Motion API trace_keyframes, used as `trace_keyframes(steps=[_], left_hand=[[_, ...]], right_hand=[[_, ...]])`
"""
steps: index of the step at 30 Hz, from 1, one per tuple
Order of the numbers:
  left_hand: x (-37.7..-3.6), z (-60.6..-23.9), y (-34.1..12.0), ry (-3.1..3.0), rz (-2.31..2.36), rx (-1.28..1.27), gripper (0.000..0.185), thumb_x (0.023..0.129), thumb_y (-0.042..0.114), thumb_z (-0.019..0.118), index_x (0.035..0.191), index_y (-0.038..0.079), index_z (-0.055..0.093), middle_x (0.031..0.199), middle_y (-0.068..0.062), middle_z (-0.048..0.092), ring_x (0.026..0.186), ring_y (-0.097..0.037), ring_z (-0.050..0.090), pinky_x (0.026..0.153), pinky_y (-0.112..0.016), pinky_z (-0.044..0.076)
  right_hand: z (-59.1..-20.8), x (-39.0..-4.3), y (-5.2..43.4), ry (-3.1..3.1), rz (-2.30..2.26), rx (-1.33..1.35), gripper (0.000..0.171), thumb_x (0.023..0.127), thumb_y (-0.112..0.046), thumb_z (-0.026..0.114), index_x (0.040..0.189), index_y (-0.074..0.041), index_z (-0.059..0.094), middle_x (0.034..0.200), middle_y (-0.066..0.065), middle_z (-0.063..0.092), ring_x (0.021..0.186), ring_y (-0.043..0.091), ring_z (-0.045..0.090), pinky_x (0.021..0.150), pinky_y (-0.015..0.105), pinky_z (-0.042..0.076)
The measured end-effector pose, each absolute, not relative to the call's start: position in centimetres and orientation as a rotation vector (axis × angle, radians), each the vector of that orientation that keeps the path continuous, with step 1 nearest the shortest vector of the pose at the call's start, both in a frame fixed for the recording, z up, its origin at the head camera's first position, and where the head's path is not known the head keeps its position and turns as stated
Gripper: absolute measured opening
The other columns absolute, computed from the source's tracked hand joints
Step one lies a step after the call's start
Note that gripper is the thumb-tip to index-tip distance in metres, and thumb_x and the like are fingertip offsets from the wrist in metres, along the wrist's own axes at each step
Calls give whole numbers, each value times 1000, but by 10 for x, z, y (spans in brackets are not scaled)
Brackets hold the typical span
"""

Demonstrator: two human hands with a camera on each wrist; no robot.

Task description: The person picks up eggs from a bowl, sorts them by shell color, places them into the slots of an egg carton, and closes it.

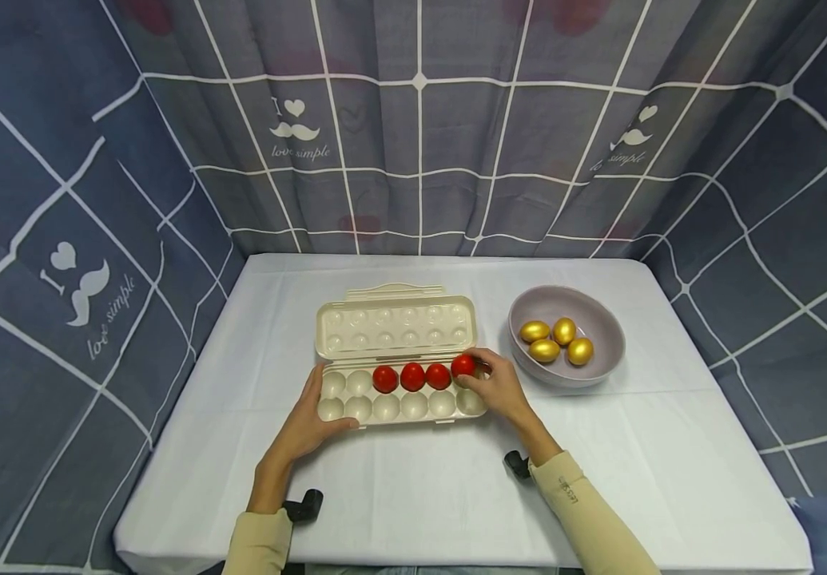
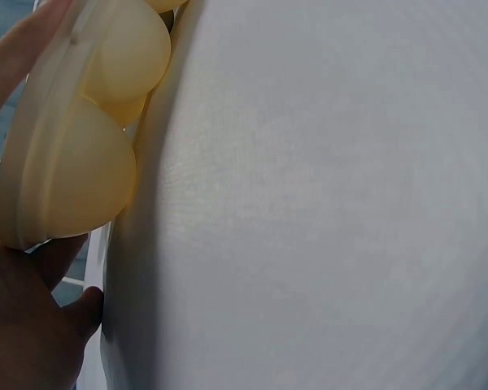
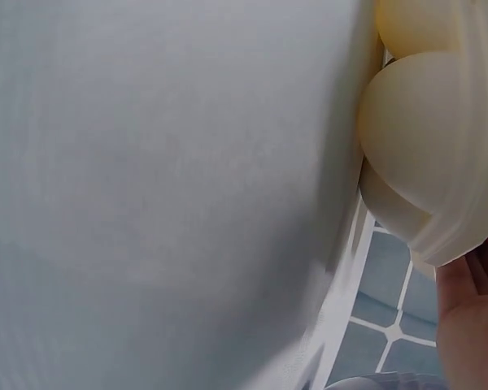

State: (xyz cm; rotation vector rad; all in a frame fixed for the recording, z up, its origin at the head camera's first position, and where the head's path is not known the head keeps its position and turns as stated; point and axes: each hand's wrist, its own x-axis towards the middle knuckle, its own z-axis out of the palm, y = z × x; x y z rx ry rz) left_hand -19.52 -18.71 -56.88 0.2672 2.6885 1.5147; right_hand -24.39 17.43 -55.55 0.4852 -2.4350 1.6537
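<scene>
An open cream plastic egg carton (image 1: pixel 399 395) lies on the white table, its lid (image 1: pixel 395 327) folded back. Three red eggs (image 1: pixel 412 376) sit side by side in its back row. At the right end of that row, my right hand (image 1: pixel 499 387) pinches another red egg (image 1: pixel 463 366) with thumb and fingers, over the corner cup. My left hand (image 1: pixel 308 423) grips the carton's left end, thumb along the front edge. In the left wrist view, the rounded undersides of the cups (image 2: pixel 89 179) show beside that hand. The right wrist view mostly hides the pinched egg behind the carton.
A grey-mauve bowl (image 1: pixel 603 363) with several golden eggs (image 1: pixel 564 331) stands right of the carton, near my right hand. White cloth covers the table (image 1: pixel 413 495). Dark checked curtains (image 1: pixel 384 136) hang behind and at both sides.
</scene>
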Motion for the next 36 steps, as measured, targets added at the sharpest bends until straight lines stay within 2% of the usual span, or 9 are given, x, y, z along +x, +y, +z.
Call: trace_keyframes(steps=[5, 17, 28, 36], left_hand=[[-195, -568, -188, 2699, 1509, 265, 133, 67, 39, 92, 159, 10, 0, 164, -14, 7, 147, -36, 13, 113, -60, 17], [-194, -566, -188, 2701, 1506, 245, 132, 68, 38, 92, 159, 9, 1, 164, -15, 5, 147, -36, 11, 113, -60, 17], [-194, -568, -187, 2693, 1503, 241, 132, 68, 38, 91, 159, 11, 0, 164, -13, 4, 148, -35, 10, 114, -59, 17], [-195, -567, -187, 2692, 1499, 244, 132, 68, 37, 91, 159, 11, -1, 164, -12, 4, 148, -34, 10, 114, -58, 17]], right_hand=[[-553, -244, 172, -2560, 1461, 476, 42, 75, 0, 83, 115, 0, 69, 109, 13, 70, 100, 27, 64, 90, 43, 49], [-548, -242, 166, -2695, 1171, 526, 45, 77, 0, 80, 118, 2, 63, 114, 13, 64, 102, 31, 62, 91, 46, 49], [-547, -242, 170, -2696, 1169, 597, 36, 79, 1, 79, 113, -2, 67, 108, 10, 67, 97, 26, 63, 85, 43, 51], [-545, -239, 174, -2703, 1190, 609, 42, 78, 2, 79, 119, -1, 67, 113, 12, 67, 102, 27, 63, 89, 43, 51]])
